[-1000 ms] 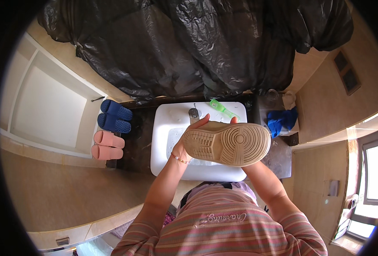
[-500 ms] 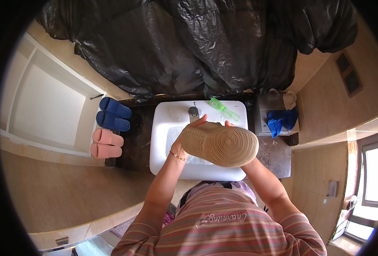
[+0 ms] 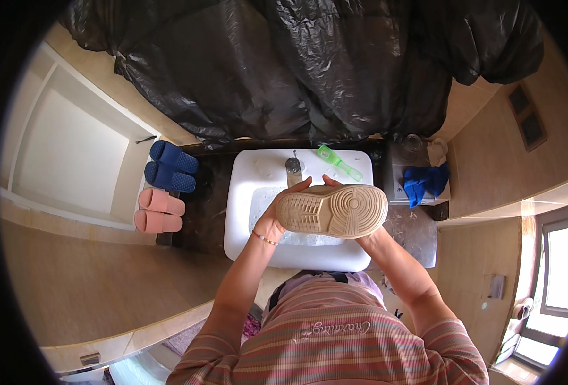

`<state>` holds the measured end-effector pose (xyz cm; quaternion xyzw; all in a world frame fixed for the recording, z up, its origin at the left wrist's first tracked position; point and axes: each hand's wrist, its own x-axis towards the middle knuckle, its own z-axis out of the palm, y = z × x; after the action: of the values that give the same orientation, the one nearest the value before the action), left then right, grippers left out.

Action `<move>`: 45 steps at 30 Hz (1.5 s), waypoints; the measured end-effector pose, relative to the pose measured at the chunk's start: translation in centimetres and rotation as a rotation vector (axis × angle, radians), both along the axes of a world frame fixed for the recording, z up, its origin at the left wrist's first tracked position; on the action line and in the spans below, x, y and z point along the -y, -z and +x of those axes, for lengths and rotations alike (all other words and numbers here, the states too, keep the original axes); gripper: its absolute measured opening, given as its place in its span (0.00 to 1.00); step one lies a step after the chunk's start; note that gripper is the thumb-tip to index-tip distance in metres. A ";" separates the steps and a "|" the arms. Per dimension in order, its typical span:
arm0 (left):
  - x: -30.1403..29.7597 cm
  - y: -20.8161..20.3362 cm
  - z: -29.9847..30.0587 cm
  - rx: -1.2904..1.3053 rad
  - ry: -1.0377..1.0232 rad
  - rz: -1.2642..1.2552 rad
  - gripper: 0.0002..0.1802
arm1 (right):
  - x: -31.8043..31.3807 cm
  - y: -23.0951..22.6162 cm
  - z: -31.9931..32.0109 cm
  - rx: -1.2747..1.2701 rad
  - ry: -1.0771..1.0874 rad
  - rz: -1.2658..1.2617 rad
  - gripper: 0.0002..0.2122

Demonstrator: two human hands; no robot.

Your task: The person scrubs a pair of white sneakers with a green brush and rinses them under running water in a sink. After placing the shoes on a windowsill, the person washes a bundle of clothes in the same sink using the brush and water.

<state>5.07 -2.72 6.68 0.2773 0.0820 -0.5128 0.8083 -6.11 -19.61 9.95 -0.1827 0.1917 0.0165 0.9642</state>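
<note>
A beige shoe (image 3: 335, 212) is held up over the white sink (image 3: 300, 262), its patterned sole turned toward me. My left hand (image 3: 273, 216) grips one end, thumb along the edge. My right hand (image 3: 332, 181) holds it from behind near the other end; only some fingertips and the wrist show past the shoe. Beyond the shoe stands the faucet (image 3: 294, 168), and the basin under it holds water with some suds. On the sink's back rim lies a green brush (image 3: 339, 163) with a clear handle.
Blue slippers (image 3: 170, 168) and pink slippers (image 3: 160, 210) sit left of the sink. A blue cloth (image 3: 425, 184) drapes over a box at the right. Black plastic sheeting (image 3: 284, 70) hangs behind, and a window (image 3: 565, 266) is far right.
The shoe has tilted so its sole faces me more squarely and its right end has risen slightly. Both hands keep their hold.
</note>
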 end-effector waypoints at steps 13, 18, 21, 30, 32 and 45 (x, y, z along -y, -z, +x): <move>-0.1 0.0 -0.6 0.086 -0.059 0.061 0.15 | 0.3 2.9 0.4 0.092 -0.082 0.032 0.13; -0.1 0.8 -0.4 -0.002 -0.007 0.077 0.16 | 0.4 3.1 0.5 0.106 -0.110 0.038 0.12; 0.1 1.3 -0.5 -0.082 0.037 0.000 0.18 | 0.6 3.9 0.7 0.092 -0.105 0.082 0.12; 0.2 -0.3 -2.4 -0.207 -0.073 -0.099 0.33 | 1.3 4.2 1.5 -0.030 -0.013 0.043 0.13; -0.2 -2.0 -3.2 -0.176 -0.065 -0.124 0.35 | 1.6 4.2 1.4 -0.004 0.017 0.136 0.12; -0.8 0.6 -3.6 0.148 -0.097 0.140 0.26 | 1.6 9.3 2.3 0.043 -0.145 -0.007 0.16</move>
<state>1.49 -1.91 6.09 0.3659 0.0711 -0.4444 0.8146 -3.82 -21.19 0.67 -0.2000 0.1571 0.0818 0.9636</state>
